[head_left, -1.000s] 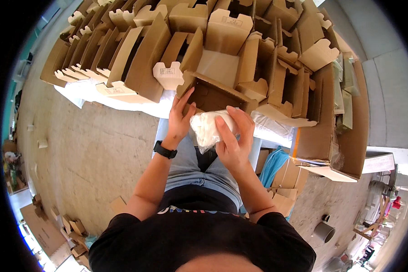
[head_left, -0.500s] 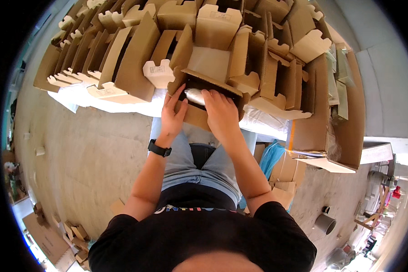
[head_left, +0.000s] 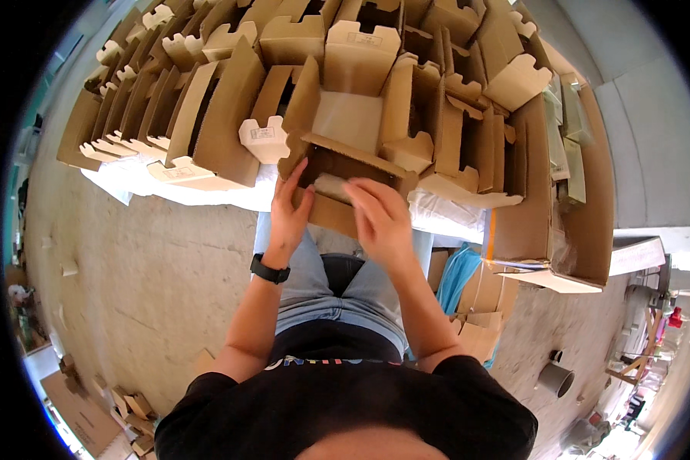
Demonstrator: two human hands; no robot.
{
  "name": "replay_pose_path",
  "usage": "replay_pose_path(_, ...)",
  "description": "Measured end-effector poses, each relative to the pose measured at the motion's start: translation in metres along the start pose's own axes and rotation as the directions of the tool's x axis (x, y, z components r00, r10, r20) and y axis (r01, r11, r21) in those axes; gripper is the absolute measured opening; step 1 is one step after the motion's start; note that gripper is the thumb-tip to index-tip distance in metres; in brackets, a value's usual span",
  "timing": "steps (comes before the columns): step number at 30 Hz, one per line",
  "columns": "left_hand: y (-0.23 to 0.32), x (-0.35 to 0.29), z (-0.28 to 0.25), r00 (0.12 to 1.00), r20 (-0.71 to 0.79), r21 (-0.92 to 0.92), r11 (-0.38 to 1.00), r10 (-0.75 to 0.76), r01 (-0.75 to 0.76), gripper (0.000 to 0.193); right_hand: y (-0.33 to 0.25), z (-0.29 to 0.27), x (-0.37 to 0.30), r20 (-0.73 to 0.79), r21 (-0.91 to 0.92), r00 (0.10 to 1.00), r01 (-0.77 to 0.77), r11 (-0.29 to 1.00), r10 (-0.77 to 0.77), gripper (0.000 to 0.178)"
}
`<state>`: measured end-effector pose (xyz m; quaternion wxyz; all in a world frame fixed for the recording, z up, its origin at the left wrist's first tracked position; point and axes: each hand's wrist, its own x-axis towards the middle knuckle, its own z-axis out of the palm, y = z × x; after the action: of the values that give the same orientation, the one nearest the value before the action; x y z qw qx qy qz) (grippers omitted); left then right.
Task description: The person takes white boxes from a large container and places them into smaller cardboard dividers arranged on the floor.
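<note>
The left hand (head_left: pixel 286 218) clasped the left end of an open cardboard box (head_left: pixel 328 215), thumb at the near wall, fingers along the left side; grip narrow, on the box. A pale bundle (head_left: pixel 330 185) lay inside this box, close to the near wall. The right hand (head_left: pixel 382 220), motion-blurred, was over the near wall at the bundle's right, fingers partly curled, tips close to it; contact or grip could not be told. A black wristwatch (head_left: pixel 270 269) circled the left wrist. Beyond, further open boxes (head_left: pixel 360 60) stood in rows. At right, a large carton (head_left: pixel 517 234) held slim pale packages (head_left: pixel 575 170); blue sheeting (head_left: pixel 458 280) lay nearer, right of the person's legs.
</note>
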<state>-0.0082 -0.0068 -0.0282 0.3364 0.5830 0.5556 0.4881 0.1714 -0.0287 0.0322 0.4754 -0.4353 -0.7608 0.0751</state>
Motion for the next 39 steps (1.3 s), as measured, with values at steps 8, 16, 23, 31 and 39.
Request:
replay_pose_path(8, 0.017, -0.013, -0.001, 0.999, -0.034, 0.045, 0.998, -0.034, 0.035, 0.047, 0.034, -0.015, -0.058, -0.384, 0.374, 0.751, -0.405, 0.834, 0.537, 0.021)
replay_pose_path(16, 0.019, -0.021, -0.002, 0.998, -0.061, 0.066, 0.997, -0.031, 0.035, 0.047, 0.057, -0.023, -0.049, -0.071, 0.653, 0.781, -0.433, 0.621, 0.62, 0.027)
replay_pose_path(23, 0.012, -0.011, -0.001, 0.997, -0.064, 0.139, 0.99, 0.036, -0.026, 0.047, 0.064, -0.018, -0.031, -0.035, 0.46, 0.902, -0.369, 0.808, 0.431, 0.039)
replay_pose_path(31, 0.013, -0.015, 0.001, 0.998, -0.061, 0.126, 0.992, 0.026, -0.018, 0.047, 0.076, -0.017, -0.016, -0.129, 0.343, 0.932, -0.279, 0.897, 0.339, 0.04)
replay_pose_path(39, 0.011, -0.016, -0.001, 0.998, -0.057, 0.127, 0.992, 0.003, 0.004, 0.047, 0.081, -0.029, -0.009, -0.054, 0.225, 0.959, -0.261, 0.939, 0.279, 0.032)
